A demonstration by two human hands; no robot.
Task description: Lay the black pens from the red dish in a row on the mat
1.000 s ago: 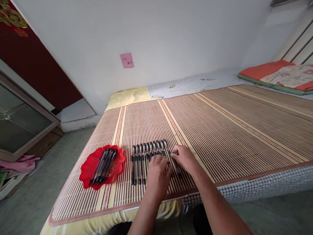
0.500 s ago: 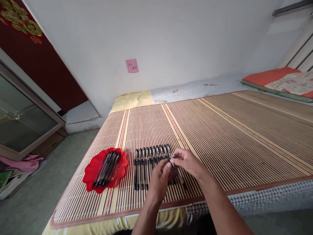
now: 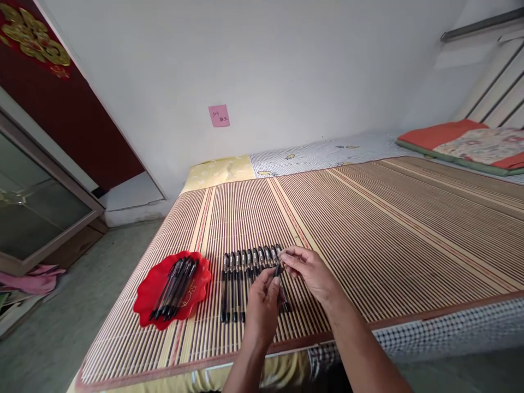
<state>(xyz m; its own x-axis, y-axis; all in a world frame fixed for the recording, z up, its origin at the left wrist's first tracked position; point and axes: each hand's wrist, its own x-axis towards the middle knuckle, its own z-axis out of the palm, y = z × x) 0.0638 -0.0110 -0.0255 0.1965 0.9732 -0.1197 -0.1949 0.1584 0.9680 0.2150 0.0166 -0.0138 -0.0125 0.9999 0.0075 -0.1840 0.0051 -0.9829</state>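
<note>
While both hands are brought close together over the right end of the row, a slim black plastic pen part (image 3: 277,271) is pinched between the thumb and fingers of the bare left hand (image 3: 263,302). Whether a whole pen or only a piece is gripped cannot be told; the remainder is hidden by the hand. The visible end is pointed away from the body, up and slightly to the right, roughly in line with the neat row of slim, clear-barrelled, black-ended pens (image 3: 244,257), whose long axes are run from the wall side toward the near edge.

The bare right hand (image 3: 305,267) is placed just beyond and to the right of that end, its fingers curled and drawn in toward the thumb; whether anything is gripped there cannot be made out. By the right hand, the row's rightmost upper end is nearly reached, while several middle pens are partly covered by the left.

The striped bamboo mat (image 3: 360,240) is laid beneath. Farther left, apart from both hands, a slanted bundle of dark pens (image 3: 174,288) is held in a scalloped red plate (image 3: 144,288).
</note>
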